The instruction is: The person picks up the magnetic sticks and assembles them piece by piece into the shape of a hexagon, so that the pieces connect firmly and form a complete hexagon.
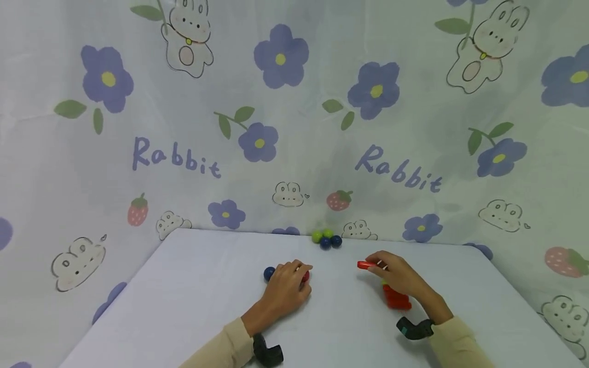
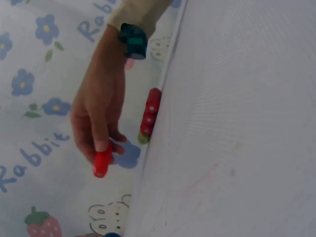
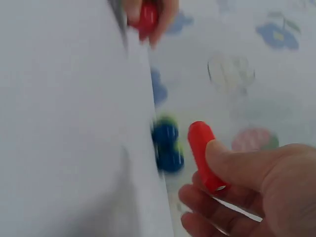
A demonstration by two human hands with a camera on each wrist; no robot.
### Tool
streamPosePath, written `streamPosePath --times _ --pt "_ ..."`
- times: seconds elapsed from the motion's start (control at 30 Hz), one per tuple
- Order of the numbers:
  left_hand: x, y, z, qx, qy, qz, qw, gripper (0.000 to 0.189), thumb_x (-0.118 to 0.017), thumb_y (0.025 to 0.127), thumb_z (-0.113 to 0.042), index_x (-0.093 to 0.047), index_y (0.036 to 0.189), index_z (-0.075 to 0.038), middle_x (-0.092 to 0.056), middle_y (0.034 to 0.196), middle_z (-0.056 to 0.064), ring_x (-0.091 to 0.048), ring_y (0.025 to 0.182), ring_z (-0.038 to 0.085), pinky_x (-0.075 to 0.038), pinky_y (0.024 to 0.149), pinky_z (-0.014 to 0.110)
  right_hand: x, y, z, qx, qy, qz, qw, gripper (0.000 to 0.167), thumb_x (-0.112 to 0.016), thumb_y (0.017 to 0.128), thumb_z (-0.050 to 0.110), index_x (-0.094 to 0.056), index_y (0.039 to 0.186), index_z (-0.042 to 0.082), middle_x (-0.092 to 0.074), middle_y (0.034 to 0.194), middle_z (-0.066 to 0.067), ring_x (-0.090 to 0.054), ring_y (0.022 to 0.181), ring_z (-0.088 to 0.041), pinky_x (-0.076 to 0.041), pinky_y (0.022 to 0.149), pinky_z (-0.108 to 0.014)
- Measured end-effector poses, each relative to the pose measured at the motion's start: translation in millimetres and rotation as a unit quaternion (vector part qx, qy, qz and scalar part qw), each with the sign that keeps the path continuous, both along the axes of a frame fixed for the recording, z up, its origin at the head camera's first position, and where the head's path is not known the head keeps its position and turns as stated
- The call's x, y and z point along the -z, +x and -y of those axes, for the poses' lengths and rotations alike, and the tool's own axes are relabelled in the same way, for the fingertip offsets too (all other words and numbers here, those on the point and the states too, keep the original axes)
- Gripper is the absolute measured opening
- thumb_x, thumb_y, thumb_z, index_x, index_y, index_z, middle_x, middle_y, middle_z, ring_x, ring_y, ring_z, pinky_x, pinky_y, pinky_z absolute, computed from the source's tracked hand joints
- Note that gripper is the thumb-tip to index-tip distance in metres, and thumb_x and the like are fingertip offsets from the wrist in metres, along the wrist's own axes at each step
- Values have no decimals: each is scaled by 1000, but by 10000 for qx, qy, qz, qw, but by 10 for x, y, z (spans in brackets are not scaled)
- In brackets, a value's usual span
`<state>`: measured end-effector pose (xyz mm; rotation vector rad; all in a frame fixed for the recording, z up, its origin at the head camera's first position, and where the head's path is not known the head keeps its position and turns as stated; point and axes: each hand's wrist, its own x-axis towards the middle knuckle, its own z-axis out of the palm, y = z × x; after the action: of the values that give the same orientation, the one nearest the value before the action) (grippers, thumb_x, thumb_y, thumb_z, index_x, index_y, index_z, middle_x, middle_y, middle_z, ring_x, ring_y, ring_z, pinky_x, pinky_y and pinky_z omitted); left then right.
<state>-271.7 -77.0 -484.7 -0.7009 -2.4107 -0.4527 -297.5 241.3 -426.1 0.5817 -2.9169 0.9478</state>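
In the head view my left hand (image 1: pixel 286 287) is over a red ball (image 1: pixel 306 276), with a dark blue ball (image 1: pixel 269 274) beside its knuckles. Fingers show on both sides of the red ball (image 3: pixel 148 19) in the right wrist view, gripping it. My right hand (image 1: pixel 397 272) pinches a short red stick-shaped piece (image 3: pixel 203 157) between thumb and fingers, raised above the table. Below that hand stand several red pieces (image 1: pixel 397 298) close together, with a yellow-green piece (image 2: pixel 143 138) at one end.
Two dark blue balls (image 1: pixel 325 243) and two yellow-green balls (image 1: pixel 317 236) sit grouped near the far edge of the white table (image 1: pixel 207 286). A curtain (image 1: pixel 313 143) printed with flowers and rabbits hangs behind it.
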Motion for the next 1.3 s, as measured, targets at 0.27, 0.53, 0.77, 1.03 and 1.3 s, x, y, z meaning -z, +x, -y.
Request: streamPosePath --times 0.27,0.53,0.77,1.03,1.3 --pt "-14 -2 -35 -75 22 234 9997 24 -71 84 -23 -69 107 -19 -65 98 -4 -63 87 12 -51 83 33 85 186 624 -525 -1239 509 9896 29 -70 94 27 -67 119 14 -68 111 -5 -61 89 -17 -53 75 -22" --pt "8 37 -54 -159 46 320 9993 28 -72 85 -26 -69 112 -19 -65 103 -4 -64 93 13 -50 84 33 410 194 936 -276 -1697 499 9838 23 -72 92 23 -68 112 13 -71 107 -5 -62 79 -11 -51 67 -20" --pt "43 55 -58 -88 15 227 9997 27 -71 85 -26 -69 111 -19 -65 102 -5 -63 92 11 -49 83 31 508 223 971 -173 -1880 531 9806 23 -72 92 26 -68 111 14 -71 105 -4 -64 79 -9 -50 70 -20" --pt "26 41 -35 60 -189 118 9997 28 -69 84 -25 -68 111 -20 -65 100 -6 -62 89 10 -49 82 31 510 200 999 -290 -1894 485 9803 22 -71 92 24 -68 111 11 -71 95 -3 -62 74 -10 -51 70 -19" --pt "-24 12 -2 129 -453 -109 9988 30 -70 88 -38 -67 114 -21 -66 103 -7 -63 91 11 -50 82 31 460 201 1066 -375 -1813 395 9819 23 -72 92 23 -68 113 13 -71 105 -3 -62 79 -11 -51 73 -19"
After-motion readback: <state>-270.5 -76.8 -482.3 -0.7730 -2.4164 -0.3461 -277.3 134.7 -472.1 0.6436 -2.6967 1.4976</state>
